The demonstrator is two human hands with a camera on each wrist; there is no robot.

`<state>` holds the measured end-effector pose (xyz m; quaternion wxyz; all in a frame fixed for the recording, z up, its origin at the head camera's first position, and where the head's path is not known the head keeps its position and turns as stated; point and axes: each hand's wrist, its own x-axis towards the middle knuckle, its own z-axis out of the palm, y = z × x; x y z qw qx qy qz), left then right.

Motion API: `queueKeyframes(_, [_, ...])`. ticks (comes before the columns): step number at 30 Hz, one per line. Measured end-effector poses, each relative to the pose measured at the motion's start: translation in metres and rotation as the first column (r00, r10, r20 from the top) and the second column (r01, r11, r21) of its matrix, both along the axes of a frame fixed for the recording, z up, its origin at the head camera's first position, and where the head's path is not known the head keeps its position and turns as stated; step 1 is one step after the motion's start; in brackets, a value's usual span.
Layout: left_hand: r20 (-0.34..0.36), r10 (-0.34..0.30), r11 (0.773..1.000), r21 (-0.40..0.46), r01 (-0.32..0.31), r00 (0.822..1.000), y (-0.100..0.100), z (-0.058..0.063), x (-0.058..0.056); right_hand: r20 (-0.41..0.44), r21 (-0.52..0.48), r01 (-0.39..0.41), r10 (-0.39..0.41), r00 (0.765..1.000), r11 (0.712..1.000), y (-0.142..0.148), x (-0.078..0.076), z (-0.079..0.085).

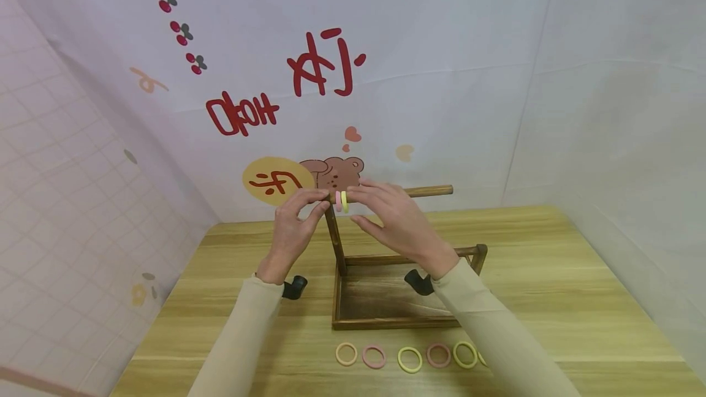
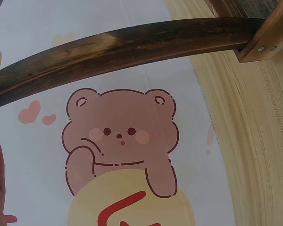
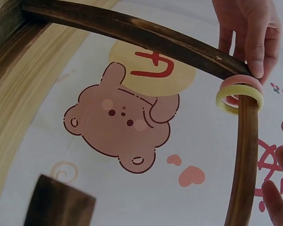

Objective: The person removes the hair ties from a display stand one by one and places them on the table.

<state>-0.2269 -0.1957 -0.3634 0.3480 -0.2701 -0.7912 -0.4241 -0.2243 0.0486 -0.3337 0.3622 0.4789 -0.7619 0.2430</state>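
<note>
Rings (image 1: 344,202), pink and yellow, around wooden bar (image 1: 432,191), between hands (image 1: 289,231) (image 1: 396,216), left pinching bar's end, right fingers extended

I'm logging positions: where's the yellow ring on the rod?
In the head view, the yellow ring encircles the rod near its left end, just right of the pink ring, between the left hand and right hand.

Left sleeve (image 1: 238,336): long, cream
Right sleeve (image 1: 493,323): cream, creased
Left wrist piece (image 1: 295,287): black
Right wrist piece (image 1: 418,282): black
Fingers (image 3: 255,49): bare
</note>
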Motion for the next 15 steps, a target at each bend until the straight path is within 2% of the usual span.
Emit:
queueKeyframes(9, [0.000,0.003,1.000,-0.010,-0.003,1.000,-0.002,-0.001,-0.001,-0.066,0.098,0.105,-0.099,0.993,0.990,-0.006,-0.009,0.000])
queueKeyframes(15, [-0.003,-0.006,1.000,-0.003,0.006,1.000,-0.001,-0.001,-0.001,-0.095,0.128,0.139,-0.127,0.987,0.982,-0.010,-0.014,0.001])
